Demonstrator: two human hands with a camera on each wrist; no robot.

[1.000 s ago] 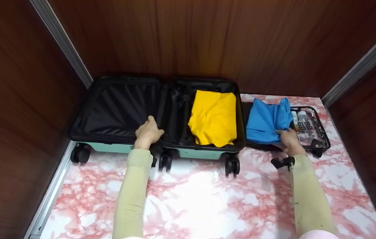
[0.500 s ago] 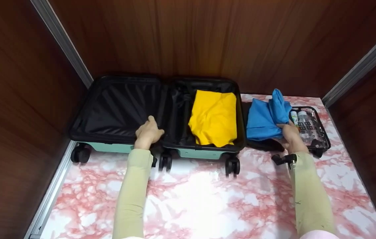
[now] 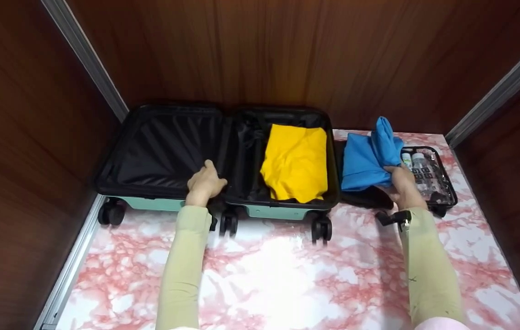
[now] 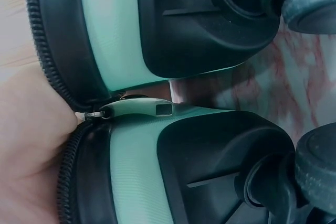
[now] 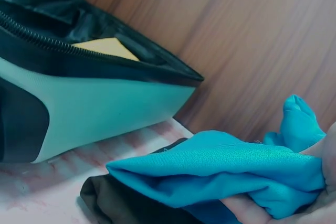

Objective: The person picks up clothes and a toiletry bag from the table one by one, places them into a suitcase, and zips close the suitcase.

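Note:
A folded blue cloth garment point(image 3: 369, 160) is pinched by my right hand point(image 3: 406, 185) at its near right side. In the right wrist view the blue garment point(image 5: 226, 169) has the thumb and fingers on either side of its layers, its left end raised. Beneath it lies a dark folded cloth point(image 3: 367, 198). My left hand point(image 3: 206, 185) rests on the near edge of the open green suitcase point(image 3: 278, 211), by the joint between its halves. Seen from the left wrist, that hand point(image 4: 31, 145) touches the zipped rims; its fingertips are hidden. A yellow garment point(image 3: 295, 162) lies in the suitcase's right half.
A small black-rimmed case point(image 3: 450, 188) at the right holds clear bottles point(image 3: 418, 165). The suitcase's wheels point(image 3: 321, 229) point towards me. A wooden panel point(image 3: 278, 55) stands close behind, with more panels at both sides. The surface below point(image 3: 278, 275) is red-and-white marbled.
My right hand has moved slightly up and away, lifting the blue garment. Its folded end stands higher, and more of the dark cloth shows beneath. The left hand has stayed in place.

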